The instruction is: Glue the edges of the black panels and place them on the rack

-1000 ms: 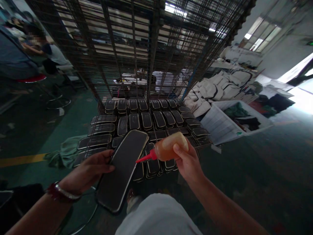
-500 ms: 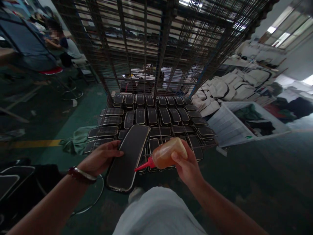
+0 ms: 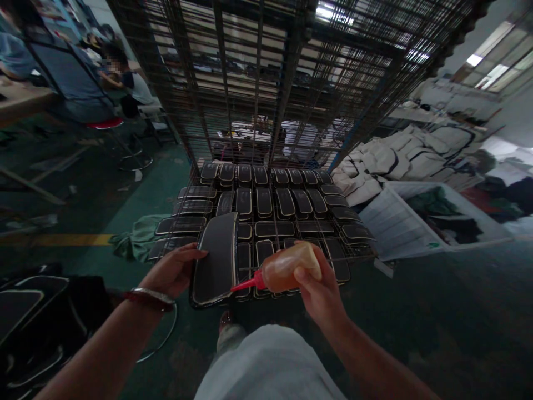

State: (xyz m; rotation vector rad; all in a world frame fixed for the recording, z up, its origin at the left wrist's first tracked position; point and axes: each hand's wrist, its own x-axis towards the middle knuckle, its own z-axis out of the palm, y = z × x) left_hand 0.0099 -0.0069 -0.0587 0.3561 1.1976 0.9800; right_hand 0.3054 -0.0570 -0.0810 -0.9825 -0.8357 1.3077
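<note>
My left hand (image 3: 177, 270) is closed on the left edge of a dark panel (image 3: 219, 258) with a light rim, thumb laid on its face. My right hand (image 3: 320, 283) is wrapped round the base of a bottle (image 3: 285, 270) of amber liquid; its red nozzle (image 3: 249, 283) points left, the tip at the panel's lower right edge, though I cannot tell whether it touches. Beyond my fingers, rows of similar panels (image 3: 264, 201) fill the foot of a wire rack (image 3: 290, 66), some bearing pale marks too faint to read. Right of my right fingers stands a white bin (image 3: 383, 222) with a green mark (image 3: 433, 245), too small to make out. Left of my left fingers, green cloth (image 3: 139, 238) lies on the floor; farther off, a person (image 3: 140, 89) sits.
</note>
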